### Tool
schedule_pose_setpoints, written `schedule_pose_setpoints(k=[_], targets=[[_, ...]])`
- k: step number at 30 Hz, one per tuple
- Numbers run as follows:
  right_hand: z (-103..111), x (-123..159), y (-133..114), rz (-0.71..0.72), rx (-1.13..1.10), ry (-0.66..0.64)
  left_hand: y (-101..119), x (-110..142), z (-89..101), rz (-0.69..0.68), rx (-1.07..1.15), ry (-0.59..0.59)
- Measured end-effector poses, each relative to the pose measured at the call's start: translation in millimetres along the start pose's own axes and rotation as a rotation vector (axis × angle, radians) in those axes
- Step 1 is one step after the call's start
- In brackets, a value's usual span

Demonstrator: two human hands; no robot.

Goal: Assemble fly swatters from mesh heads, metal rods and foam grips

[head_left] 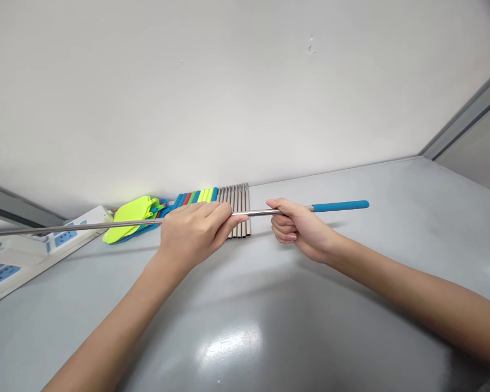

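A long thin metal rod with a blue foam grip (341,206) runs nearly level across the view, above the table. My left hand (196,226) is closed over the rod from above, near the middle of the view. Closer to the foam grip, my right hand (296,223) has its fingers wrapped round the bare metal, thumb on top. The rod's left end runs out of view, with a bluish part at the frame edge. Behind my left hand lies a row of metal tubes (239,215), partly hidden.
Against the wall lie several coloured foam grips (204,195) and a pile of flat plastic pieces, a yellow-green one (133,215) on top. White power strips (92,219) stand at the left. A grey table (392,228) spreads under everything, with a white wall (245,98) behind.
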State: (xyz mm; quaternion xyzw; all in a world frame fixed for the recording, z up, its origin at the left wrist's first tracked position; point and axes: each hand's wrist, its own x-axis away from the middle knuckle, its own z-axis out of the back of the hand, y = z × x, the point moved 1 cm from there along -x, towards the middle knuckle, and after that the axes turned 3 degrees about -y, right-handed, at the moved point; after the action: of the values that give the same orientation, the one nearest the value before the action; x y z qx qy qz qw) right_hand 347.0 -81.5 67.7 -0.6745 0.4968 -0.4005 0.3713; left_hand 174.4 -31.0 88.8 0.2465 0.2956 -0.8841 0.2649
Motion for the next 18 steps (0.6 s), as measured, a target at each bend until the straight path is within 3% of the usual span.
schedule_pose_setpoints(k=[18], targets=[[-3, 4, -6, 0.061, 0.094, 0.02, -16, 7, 6.9, 0.008, -0.032, 0.04]])
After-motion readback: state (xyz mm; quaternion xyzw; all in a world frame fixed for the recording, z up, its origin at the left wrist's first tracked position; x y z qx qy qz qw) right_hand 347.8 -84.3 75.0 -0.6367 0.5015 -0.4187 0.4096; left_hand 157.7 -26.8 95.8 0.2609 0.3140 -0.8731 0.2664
